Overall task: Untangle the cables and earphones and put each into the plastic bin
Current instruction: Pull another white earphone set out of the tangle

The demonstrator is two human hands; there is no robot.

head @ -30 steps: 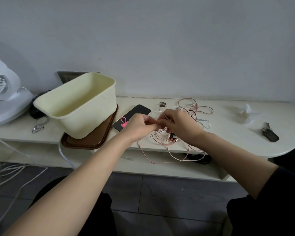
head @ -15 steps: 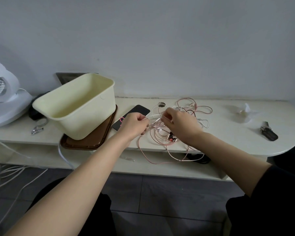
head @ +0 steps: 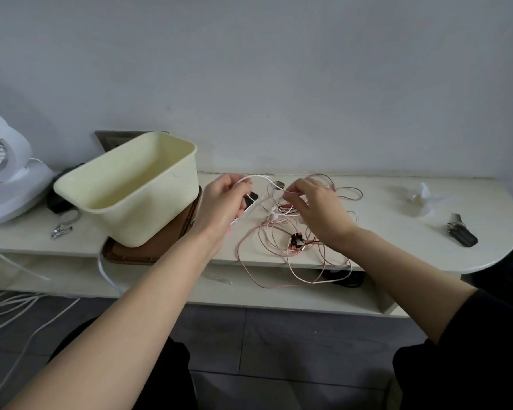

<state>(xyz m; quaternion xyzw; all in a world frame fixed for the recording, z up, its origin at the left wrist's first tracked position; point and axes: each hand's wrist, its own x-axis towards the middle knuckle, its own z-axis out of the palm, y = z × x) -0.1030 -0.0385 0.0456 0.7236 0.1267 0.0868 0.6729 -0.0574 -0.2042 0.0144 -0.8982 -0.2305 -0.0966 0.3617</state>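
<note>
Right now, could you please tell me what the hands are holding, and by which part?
Both hold the same white cable, on its cord: the left hand pinches one end of a raised stretch, the right hand the other, above the tangle.

Right arm (head: pixel 397 261): is wearing a black sleeve (head: pixel 495 329).
Left arm (head: pixel 160 291): is showing bare.
Legs (head: pixel 166 377): are wearing dark clothing.

- No legible text, label, brand, number or sign anywhere in view.
- Plastic bin (head: pixel 160 199): plain cream wall, nothing to read.
- Fan (head: pixel 3 173), phone (head: pixel 251 199), key fob (head: pixel 463 237): any marking too small or blurred to read.
</note>
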